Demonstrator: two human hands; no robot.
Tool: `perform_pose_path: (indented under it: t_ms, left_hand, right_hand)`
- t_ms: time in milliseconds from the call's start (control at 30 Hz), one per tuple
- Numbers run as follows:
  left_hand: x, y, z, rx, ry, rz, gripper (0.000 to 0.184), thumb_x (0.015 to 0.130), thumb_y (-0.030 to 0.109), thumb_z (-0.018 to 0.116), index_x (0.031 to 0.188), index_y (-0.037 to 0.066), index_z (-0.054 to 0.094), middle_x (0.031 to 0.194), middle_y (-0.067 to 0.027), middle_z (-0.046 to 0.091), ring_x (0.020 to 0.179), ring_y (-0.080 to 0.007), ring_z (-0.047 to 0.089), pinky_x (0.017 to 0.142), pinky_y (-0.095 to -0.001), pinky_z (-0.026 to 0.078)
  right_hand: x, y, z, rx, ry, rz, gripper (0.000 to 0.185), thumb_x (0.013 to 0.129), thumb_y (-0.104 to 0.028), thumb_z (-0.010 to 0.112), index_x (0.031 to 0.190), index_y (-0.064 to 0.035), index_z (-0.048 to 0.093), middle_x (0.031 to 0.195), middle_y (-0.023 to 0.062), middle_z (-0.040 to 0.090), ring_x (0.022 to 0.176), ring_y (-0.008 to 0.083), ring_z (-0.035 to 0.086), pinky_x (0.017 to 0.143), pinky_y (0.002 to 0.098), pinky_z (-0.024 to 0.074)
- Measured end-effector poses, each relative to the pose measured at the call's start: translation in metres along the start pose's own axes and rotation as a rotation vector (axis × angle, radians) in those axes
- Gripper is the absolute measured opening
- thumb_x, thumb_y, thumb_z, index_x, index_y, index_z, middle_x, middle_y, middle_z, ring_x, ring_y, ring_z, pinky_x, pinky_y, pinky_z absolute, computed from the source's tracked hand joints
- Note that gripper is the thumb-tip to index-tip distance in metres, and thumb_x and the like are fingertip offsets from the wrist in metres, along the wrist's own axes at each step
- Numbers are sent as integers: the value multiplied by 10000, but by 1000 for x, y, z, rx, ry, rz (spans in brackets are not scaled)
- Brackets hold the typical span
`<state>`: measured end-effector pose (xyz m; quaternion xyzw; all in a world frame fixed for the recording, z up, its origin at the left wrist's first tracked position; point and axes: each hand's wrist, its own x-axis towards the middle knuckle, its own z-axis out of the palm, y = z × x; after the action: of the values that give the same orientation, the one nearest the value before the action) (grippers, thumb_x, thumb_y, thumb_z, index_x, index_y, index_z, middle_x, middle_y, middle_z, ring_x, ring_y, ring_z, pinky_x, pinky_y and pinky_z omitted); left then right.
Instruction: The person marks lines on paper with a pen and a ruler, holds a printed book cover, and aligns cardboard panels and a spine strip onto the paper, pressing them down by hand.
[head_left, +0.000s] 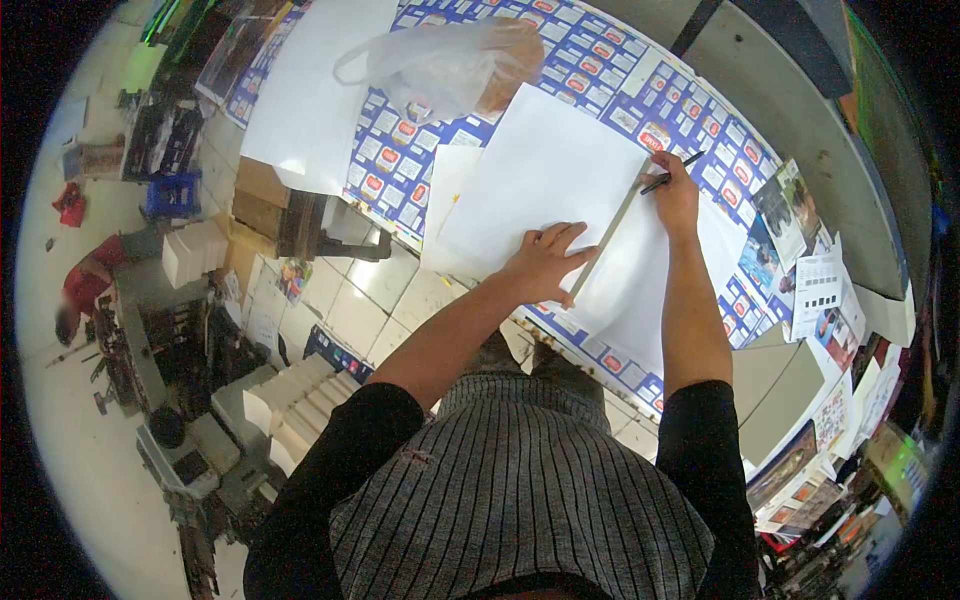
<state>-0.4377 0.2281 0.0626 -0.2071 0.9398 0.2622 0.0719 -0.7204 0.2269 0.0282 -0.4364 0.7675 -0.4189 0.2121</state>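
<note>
Ruler (612,232) lies slantwise over a white paper sheet (540,165) on the counter (385,165), whose top is covered in a blue printed pattern. The left hand (545,262) is palm down with its fingers spread, the thumb and fingertips at the ruler's near end. The right hand (677,198) is closed around a black pen (655,184), its fingertips by the ruler's far end. More white paper lies under and beside the sheet, one piece (450,205) with small yellow marks showing at its left edge. Beyond the sheet sits a translucent plastic bag (420,75) with something brown at its right end; what that is cannot be told. A large white sheet (305,95) hangs over the counter's left edge. Printed papers (815,290) overlap at the right, and a person in a red top (90,275) is at the far left.
</note>
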Motion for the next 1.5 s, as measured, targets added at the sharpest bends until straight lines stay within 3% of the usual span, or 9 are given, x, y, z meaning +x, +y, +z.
perform_pose_path:
  t_ms: [300,367,433,633,733,800,1233,1400,1500]
  left_hand:
    - [4,1,-2,54,-31,4,1031,602,513,850,1482,221,398,1570,-155,243,1429,-358,254,1053,-572,315]
    - [6,-1,-7,105,-72,28,1026,612,520,838,1478,189,396,1583,-126,231,1438,-336,243,1061,-556,310]
    - [18,9,-14,172,-141,89,1033,637,533,819,1483,140,375,1604,-85,213,1460,-304,216,1083,-546,299]
    - [27,10,-21,403,-208,209,1051,727,675,699,1495,59,330,1631,-74,156,1495,-278,140,1143,-525,241]
    - [31,9,-23,422,-247,222,1053,742,722,649,1478,35,343,1634,-75,144,1495,-276,140,1149,-518,229]
    - [31,8,-20,414,-263,248,1059,733,725,657,1467,23,354,1632,-83,144,1495,-286,133,1151,-521,221]
    - [39,16,-27,373,-314,242,1065,745,695,694,1475,25,304,1616,-183,111,1501,-351,59,1162,-558,116]
    - [36,75,-8,318,-38,292,969,806,643,676,1463,29,317,1577,-215,207,1486,-361,137,1152,-552,177]
    - [53,165,45,-612,-372,67,739,876,440,699,1415,23,413,1455,-206,388,1298,-331,451,1014,-457,413]
  right_hand:
    - [0,-28,-9,-296,-129,-2,261,862,-104,700,1107,-47,631,1051,108,712,781,211,668,722,338,534]
    - [16,27,11,0,-135,90,266,876,-109,649,1129,-30,635,1037,152,714,864,271,690,772,365,541]
    - [5,-4,-6,-385,-194,-8,351,870,-113,595,1213,-54,641,1112,194,690,1002,356,665,879,418,515]
    - [-141,-19,-85,-118,408,3,523,867,-232,716,1321,-50,531,1363,231,528,1270,367,485,1066,434,394]
    - [-271,17,-134,146,710,570,552,855,-224,723,1321,-9,520,1374,230,526,1317,401,434,1062,499,374]
    - [-379,54,-121,-793,454,733,639,889,-391,670,1367,-4,495,1519,199,383,1375,427,361,1127,573,249]
    - [-447,51,-157,-185,947,1302,653,789,-216,803,1298,40,485,1092,214,662,943,301,657,797,389,535]
    - [-486,25,-192,464,949,1080,571,851,-156,753,1285,85,472,1081,167,655,922,212,636,787,312,516]
    - [-515,20,-201,763,919,894,318,898,-115,696,1162,23,586,1003,82,668,853,168,608,747,291,494]
